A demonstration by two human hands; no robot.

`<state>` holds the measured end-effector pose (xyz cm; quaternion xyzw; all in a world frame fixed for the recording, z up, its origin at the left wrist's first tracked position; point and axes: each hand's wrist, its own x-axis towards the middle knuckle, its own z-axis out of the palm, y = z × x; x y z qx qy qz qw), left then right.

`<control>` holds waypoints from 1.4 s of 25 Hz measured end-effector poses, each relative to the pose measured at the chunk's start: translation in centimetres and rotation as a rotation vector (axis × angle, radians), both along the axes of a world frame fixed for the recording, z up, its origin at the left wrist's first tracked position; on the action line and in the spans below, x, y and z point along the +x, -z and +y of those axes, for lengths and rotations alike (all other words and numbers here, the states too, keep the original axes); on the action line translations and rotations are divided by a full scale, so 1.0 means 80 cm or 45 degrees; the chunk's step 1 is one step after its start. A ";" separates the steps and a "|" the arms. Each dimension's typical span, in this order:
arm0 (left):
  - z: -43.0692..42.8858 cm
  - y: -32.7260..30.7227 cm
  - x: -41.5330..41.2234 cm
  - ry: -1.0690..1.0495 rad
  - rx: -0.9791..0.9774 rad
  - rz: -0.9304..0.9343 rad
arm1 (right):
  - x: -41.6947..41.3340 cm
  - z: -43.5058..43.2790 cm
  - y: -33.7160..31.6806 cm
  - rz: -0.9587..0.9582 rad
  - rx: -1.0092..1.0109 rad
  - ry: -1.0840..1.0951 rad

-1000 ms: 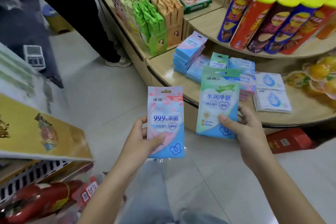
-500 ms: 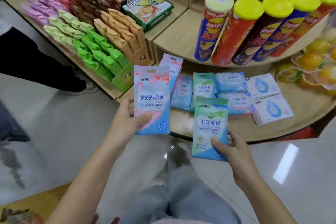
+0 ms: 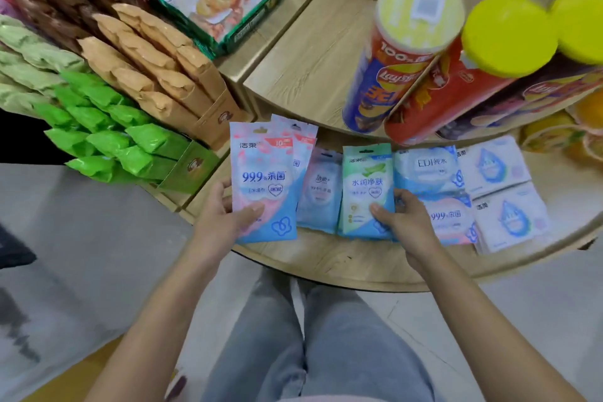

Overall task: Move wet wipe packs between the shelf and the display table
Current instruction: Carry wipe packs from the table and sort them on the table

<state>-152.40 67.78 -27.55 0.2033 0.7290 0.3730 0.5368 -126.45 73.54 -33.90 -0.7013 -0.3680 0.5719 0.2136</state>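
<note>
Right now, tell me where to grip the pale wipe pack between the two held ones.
Pinch the pale pack by its near edge, from the front: it lies flat, pink pack and green pack flank it, bare table lies before it.

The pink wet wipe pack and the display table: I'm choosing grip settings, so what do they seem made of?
Pink wet wipe pack: probably thin plastic film, slightly glossy, with a printed surface and hang slot. Display table: looks like wood or wood-grain laminate, matte; grain lines show.

Pale, glossy tiled floor [image 3: 98, 238] below a curved light-wood display table [image 3: 326, 263] with a raised upper tier [image 3: 303, 75]
</note>
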 end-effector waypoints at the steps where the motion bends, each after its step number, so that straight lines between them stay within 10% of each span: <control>1: 0.007 0.005 -0.003 0.021 -0.007 -0.003 | -0.001 -0.003 0.008 -0.072 -0.009 -0.010; 10: 0.042 0.022 -0.016 0.242 0.004 0.017 | -0.030 -0.021 -0.004 -1.140 0.378 -0.322; 13: 0.053 0.025 -0.018 0.265 0.013 0.012 | -0.055 -0.020 -0.017 -0.860 0.590 -0.317; 20: 0.048 0.025 -0.055 0.177 0.048 -0.018 | -0.162 0.001 -0.012 -0.150 0.021 -0.182; 35: 0.017 0.020 -0.102 0.075 0.019 -0.069 | -0.177 0.007 -0.002 -0.413 0.067 -0.143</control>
